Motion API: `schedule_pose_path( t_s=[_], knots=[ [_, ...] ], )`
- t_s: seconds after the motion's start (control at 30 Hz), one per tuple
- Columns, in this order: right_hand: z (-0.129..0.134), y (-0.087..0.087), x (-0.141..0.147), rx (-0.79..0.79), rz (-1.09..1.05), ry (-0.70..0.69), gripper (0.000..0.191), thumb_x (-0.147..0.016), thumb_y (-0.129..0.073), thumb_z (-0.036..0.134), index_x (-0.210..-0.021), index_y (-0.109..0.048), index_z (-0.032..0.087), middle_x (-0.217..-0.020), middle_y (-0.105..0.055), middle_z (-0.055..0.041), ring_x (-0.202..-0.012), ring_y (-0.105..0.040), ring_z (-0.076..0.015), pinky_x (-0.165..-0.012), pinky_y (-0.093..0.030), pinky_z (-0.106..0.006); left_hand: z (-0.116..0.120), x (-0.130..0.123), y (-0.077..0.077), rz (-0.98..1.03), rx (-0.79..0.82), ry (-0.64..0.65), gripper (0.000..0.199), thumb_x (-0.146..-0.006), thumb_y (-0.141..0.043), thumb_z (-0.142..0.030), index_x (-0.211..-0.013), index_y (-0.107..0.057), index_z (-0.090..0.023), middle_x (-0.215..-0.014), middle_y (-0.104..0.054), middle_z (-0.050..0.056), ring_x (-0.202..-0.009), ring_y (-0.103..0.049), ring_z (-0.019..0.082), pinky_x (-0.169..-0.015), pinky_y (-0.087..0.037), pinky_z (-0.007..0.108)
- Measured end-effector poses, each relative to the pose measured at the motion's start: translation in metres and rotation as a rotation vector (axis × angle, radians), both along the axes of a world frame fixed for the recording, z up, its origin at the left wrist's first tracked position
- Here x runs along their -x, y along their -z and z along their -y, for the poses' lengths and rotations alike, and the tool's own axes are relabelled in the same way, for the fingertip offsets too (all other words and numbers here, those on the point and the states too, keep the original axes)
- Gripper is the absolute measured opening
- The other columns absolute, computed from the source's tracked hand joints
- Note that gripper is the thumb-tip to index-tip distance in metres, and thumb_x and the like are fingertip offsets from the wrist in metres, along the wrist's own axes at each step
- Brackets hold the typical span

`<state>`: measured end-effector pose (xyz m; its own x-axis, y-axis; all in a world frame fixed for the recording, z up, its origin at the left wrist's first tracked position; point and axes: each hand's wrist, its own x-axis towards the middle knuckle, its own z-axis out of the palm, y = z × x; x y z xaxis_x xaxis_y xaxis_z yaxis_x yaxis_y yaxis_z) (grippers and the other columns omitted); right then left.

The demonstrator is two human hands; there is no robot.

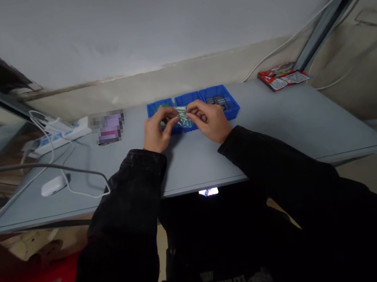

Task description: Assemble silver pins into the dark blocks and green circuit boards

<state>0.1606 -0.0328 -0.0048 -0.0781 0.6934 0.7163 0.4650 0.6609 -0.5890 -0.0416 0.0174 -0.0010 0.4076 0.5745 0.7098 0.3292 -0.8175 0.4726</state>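
Observation:
My left hand [160, 127] and my right hand [210, 117] meet above a row of blue bins, both closed in a pinch. Between their fingertips is a small clear plastic packet [181, 112] with pale green contents too small to name. The left blue bin [159, 103] has greenish, clear-looking pieces in it, partly covered by my left hand. Behind the packet stands the middle blue bin [187, 98], its inside mostly hidden. Dark grey, rod-like pieces [217, 102] lie in the right blue bin [235, 105], beside my right hand.
A white power strip [62, 136] with plugs and cables sits at the left of the grey table [199, 163]. Near it are a blurred purple item [111, 127] and a white earbud case [53, 185]. A red packet [283, 76] lies back right, by the wall.

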Motion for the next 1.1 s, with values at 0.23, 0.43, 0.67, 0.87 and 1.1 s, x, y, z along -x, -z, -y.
schedule_pose_path(
  t_s=[0.23,0.43,0.67,0.87,1.1],
  knots=[
    [-0.003,0.001,-0.005,-0.02,0.042,0.026,0.03,-0.096,-0.05,0.012,-0.12,-0.067,0.019,-0.087,-0.072,-0.0027,-0.073,-0.068,-0.0167,-0.078,-0.056,-0.033,-0.001,0.002,-0.002,-0.019,-0.03,-0.012,0.022,-0.097,-0.06,-0.019,-0.117,-0.069,-0.021,-0.112,-0.074,0.006,-0.094,-0.069,0.018,-0.086,-0.056,0.034],
    [-0.003,0.001,-0.005,-0.033,0.115,0.066,0.014,-0.098,-0.065,0.03,-0.103,-0.071,0.018,-0.088,-0.071,-0.0035,-0.072,-0.062,-0.0159,-0.074,-0.051,-0.031,-0.002,0.003,-0.003,-0.029,-0.08,-0.031,0.02,-0.096,-0.068,-0.038,-0.103,-0.075,-0.02,-0.091,-0.072,0.004,-0.081,-0.063,0.018,-0.078,-0.054,0.034],
    [-0.001,-0.002,-0.004,-0.064,0.107,0.043,0.011,-0.1,-0.063,0.028,-0.1,-0.066,0.018,-0.096,-0.067,-0.0046,-0.073,-0.06,-0.0144,-0.076,-0.052,-0.031,-0.002,0.001,-0.007,-0.055,-0.133,-0.056,0.03,-0.096,-0.066,-0.049,-0.092,-0.075,-0.02,-0.089,-0.07,0.004,-0.081,-0.06,0.019,-0.081,-0.051,0.038],
    [-0.002,0.003,-0.001,0.038,0.004,0.025,0.018,-0.097,-0.066,0.031,-0.11,-0.057,0.021,-0.088,-0.07,-0.0003,-0.069,-0.064,-0.014,-0.071,-0.053,-0.03,0.0,0.0,-0.007,-0.049,-0.135,-0.059,0.029,-0.097,-0.065,-0.048,-0.091,-0.072,-0.02,-0.094,-0.071,0.004,-0.083,-0.061,0.019,-0.082,-0.052,0.037],
    [0.002,-0.001,0.0,0.021,0.03,0.023,0.01,-0.098,-0.063,0.03,-0.101,-0.063,0.021,-0.087,-0.072,-0.0018,-0.07,-0.066,-0.014,-0.067,-0.053,-0.028,-0.004,0.0,0.003,0.067,0.057,-0.051,0.037,-0.091,-0.074,-0.045,-0.118,-0.062,-0.022,-0.083,-0.07,0.0,-0.068,-0.062,0.014,-0.067,-0.053,0.03]
  ],
)
